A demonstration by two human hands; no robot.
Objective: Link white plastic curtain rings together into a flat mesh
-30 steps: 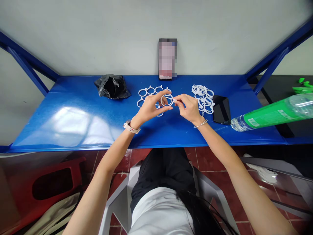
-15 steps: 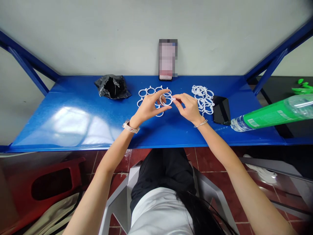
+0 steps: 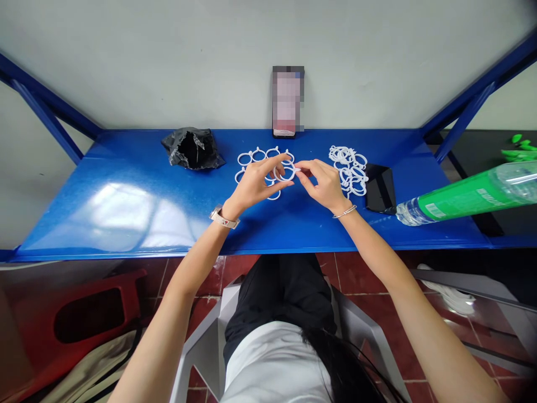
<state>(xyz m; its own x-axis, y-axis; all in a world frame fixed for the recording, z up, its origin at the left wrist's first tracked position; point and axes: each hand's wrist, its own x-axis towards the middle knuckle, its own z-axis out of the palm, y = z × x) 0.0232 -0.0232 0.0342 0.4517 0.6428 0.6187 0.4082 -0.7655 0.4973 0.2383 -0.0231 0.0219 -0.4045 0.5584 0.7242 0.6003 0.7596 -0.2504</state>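
A white plastic curtain ring [image 3: 285, 180] with a small eyelet is held between both hands above the blue table. My left hand [image 3: 251, 184] curves around it, thumb and fingertips at its rim. My right hand [image 3: 323, 182] pinches the eyelet end between thumb and forefinger. Beneath and behind the left hand, several similar white rings [image 3: 245, 163] lie in rows, partly hidden by the fingers. A heaped pile of white rings [image 3: 351, 176] sits just right of my right hand.
A crumpled black plastic bag [image 3: 193, 148] stands open at the left. One phone [image 3: 287, 106] leans upright against the wall. Another dark phone [image 3: 380, 189] lies beside the pile, near a green-labelled bottle [image 3: 465, 193]. The blue table [image 3: 293, 232] has its front edge close to my lap.
The held ring has shifted and tilted slightly between my fingers. Both hands stay almost in the same place.
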